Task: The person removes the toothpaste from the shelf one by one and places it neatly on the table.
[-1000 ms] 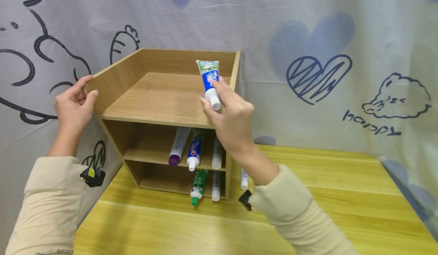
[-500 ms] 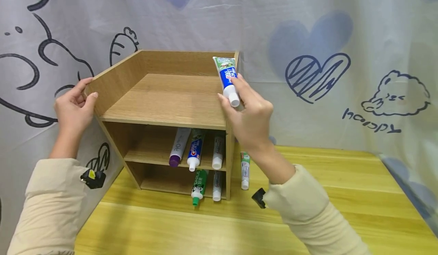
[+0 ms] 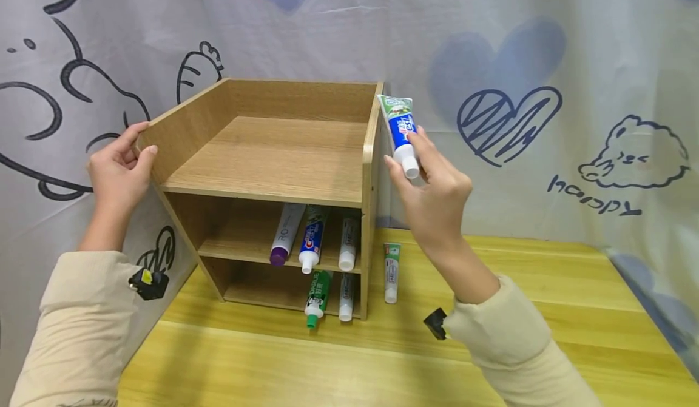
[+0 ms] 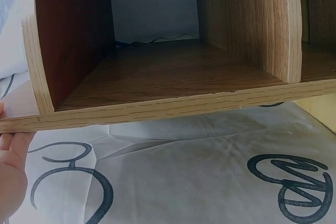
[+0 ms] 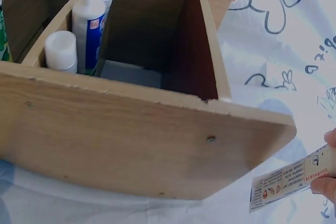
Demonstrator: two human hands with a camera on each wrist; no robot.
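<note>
My right hand pinches a small blue, green and white toothpaste tube, cap toward me, just right of the wooden shelf unit's top right side. In the right wrist view the tube's printed back shows past the side panel. With fingers and thumb, my left hand grips the edge of the unit's upper left side panel. On the middle shelf lie a purple-capped tube, a blue Crest tube and a white-capped tube. Below are a green Darlie tube and another white-capped tube.
A small green and white toothpaste tube lies on the yellow wooden table, right of the unit. A patterned curtain hangs behind the unit and along its left. Several tube caps stick out past the shelf fronts.
My right hand has carried the toothpaste tube rightward, from over the top shelf to beyond the unit's right side. The tube lying on the table is now uncovered. My left hand stays put.
</note>
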